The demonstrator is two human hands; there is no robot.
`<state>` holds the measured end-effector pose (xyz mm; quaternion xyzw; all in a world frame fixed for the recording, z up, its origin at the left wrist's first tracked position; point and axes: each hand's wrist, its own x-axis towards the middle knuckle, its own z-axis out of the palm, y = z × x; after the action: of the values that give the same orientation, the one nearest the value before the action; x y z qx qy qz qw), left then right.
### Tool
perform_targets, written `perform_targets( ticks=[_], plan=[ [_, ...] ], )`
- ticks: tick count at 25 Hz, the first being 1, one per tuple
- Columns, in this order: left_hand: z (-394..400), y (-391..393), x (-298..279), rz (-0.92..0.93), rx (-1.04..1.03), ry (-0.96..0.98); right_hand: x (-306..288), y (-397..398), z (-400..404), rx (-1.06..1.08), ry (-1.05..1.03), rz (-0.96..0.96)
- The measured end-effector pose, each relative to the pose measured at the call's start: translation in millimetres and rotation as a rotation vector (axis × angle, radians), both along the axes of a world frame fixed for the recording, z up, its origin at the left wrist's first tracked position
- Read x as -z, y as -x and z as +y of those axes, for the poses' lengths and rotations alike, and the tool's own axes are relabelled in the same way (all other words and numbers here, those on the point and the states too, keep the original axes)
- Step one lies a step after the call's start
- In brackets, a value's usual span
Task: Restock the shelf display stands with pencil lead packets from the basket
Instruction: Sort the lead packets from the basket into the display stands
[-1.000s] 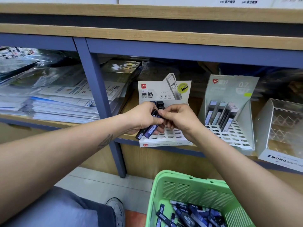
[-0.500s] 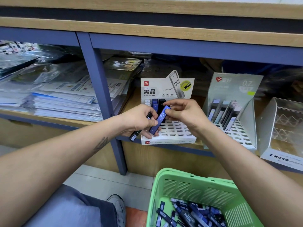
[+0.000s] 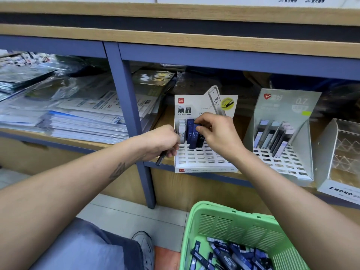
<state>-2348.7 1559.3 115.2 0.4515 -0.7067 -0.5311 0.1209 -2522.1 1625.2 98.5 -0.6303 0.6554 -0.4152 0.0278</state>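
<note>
Since half a second ago the right hand (image 3: 220,133) has carried its blue packet (image 3: 193,138) away from the left hand and up to the back rows of the white display stand (image 3: 202,158), where it now stands upright among other packets, its foot hidden among them. The shelf (image 3: 161,121) carrying the stand runs out of view on both sides; stacked papers in plastic sleeves (image 3: 78,117) to the left are blurred and unreadable. At the bottom edge the green basket (image 3: 233,227) is cut off, with loose packets (image 3: 229,256) heaped in it. Beside the white stand, a grey stand (image 3: 282,133) holds a few packets. Right fingers (image 3: 200,121) are clamped on the top of the blue packet. Left hand (image 3: 163,143) is curled round a dark packet (image 3: 161,159); only its lower end pokes out, so how many it holds cannot be told.
</note>
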Motion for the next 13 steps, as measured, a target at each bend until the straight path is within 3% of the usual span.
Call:
perform_targets(
  ticks=[3, 8, 13],
  plan=[
    [4, -4, 0, 0.035, 0.061, 0.015, 6, -2, 1, 0.002, 0.056, 0.052],
    [4, -8, -5, -0.174, 0.122, 0.193, 8, -2, -7, -0.014, 0.030, 0.080],
    [3, -7, -3, -0.190, 0.090, 0.136, 13, -4, -16, -0.015, -0.018, 0.208]
  ],
)
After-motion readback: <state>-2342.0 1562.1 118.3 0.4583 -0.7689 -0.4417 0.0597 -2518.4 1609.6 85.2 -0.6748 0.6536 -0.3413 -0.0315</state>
